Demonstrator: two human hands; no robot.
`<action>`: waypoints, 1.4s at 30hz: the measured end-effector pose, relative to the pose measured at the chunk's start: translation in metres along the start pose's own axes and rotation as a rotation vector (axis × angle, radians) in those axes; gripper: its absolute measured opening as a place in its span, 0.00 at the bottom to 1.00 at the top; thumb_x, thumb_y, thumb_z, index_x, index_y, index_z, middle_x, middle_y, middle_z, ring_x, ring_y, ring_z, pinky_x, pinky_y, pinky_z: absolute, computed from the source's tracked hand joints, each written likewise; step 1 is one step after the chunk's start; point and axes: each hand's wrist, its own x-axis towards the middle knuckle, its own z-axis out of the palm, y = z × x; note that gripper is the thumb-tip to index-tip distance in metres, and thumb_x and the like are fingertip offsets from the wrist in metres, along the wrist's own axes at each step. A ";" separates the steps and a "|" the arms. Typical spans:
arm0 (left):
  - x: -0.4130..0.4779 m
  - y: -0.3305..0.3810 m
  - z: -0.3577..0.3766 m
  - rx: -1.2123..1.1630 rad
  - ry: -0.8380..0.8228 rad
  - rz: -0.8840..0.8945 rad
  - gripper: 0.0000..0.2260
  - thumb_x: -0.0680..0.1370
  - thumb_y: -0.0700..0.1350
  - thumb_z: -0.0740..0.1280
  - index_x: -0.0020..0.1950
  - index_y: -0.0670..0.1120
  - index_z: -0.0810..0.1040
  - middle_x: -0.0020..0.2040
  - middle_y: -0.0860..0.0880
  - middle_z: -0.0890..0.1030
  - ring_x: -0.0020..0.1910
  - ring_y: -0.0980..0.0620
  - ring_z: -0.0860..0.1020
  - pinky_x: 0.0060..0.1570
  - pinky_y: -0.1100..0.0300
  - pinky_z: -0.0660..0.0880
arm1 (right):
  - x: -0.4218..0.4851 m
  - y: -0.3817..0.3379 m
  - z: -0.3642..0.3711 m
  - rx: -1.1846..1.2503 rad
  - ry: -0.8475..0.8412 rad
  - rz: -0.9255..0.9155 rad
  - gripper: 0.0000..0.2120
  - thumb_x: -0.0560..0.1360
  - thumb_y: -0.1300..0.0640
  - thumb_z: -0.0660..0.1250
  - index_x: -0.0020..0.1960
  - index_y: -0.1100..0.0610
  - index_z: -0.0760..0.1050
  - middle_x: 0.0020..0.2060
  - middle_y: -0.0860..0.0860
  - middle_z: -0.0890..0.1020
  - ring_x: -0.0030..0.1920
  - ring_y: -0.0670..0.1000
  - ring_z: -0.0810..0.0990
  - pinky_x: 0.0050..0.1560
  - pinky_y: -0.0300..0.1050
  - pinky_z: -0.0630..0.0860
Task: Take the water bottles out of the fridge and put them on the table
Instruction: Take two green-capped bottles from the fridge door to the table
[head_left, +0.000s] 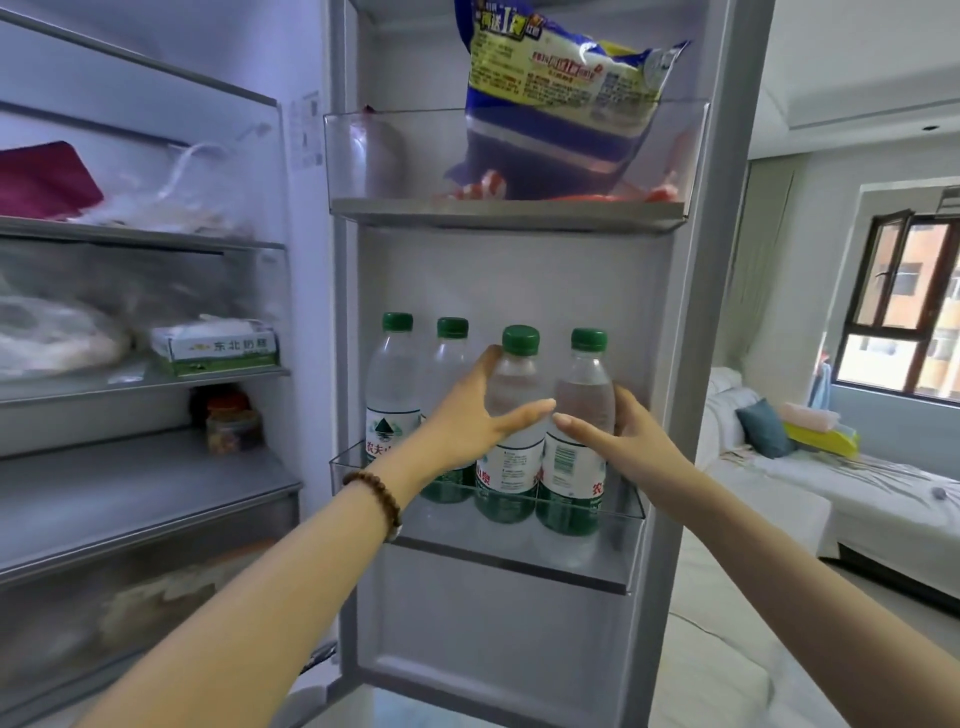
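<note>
Several clear water bottles with green caps stand in a row in the lower door bin (618, 566) of the open fridge. My left hand (467, 421) wraps around the third bottle (514, 395), thumb in front, fingers behind it. My right hand (628, 436) wraps around the rightmost bottle (584, 395) in the same way. Both bottles stand upright in the bin. The two left bottles (392, 379) (449, 364) are untouched. A bead bracelet sits on my left wrist.
The upper door bin (509, 208) holds a large blue and yellow food bag (561, 88). Fridge shelves on the left carry bags, a green and white box (218, 348) and a jar (231, 426). A white sofa (831, 483) with cushions lies to the right, under a window.
</note>
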 end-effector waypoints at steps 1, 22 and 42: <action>-0.002 0.001 0.001 -0.009 0.017 -0.009 0.39 0.65 0.68 0.66 0.72 0.59 0.56 0.75 0.54 0.60 0.70 0.56 0.60 0.61 0.58 0.59 | -0.001 0.001 0.000 0.009 -0.001 -0.012 0.39 0.60 0.34 0.73 0.66 0.47 0.68 0.57 0.43 0.80 0.55 0.44 0.80 0.53 0.45 0.79; -0.112 0.154 -0.058 0.151 0.724 0.081 0.18 0.69 0.57 0.73 0.54 0.52 0.75 0.51 0.53 0.81 0.50 0.57 0.79 0.49 0.61 0.76 | -0.030 -0.132 -0.008 0.357 -0.022 -0.611 0.26 0.65 0.42 0.74 0.58 0.52 0.75 0.46 0.45 0.83 0.45 0.41 0.82 0.43 0.31 0.77; -0.603 0.401 -0.186 0.764 1.233 -0.329 0.09 0.71 0.52 0.72 0.50 0.57 0.80 0.46 0.62 0.84 0.45 0.64 0.81 0.39 0.75 0.73 | -0.398 -0.406 0.253 1.086 -0.892 -0.592 0.18 0.65 0.44 0.75 0.51 0.50 0.79 0.45 0.48 0.85 0.46 0.47 0.84 0.48 0.45 0.80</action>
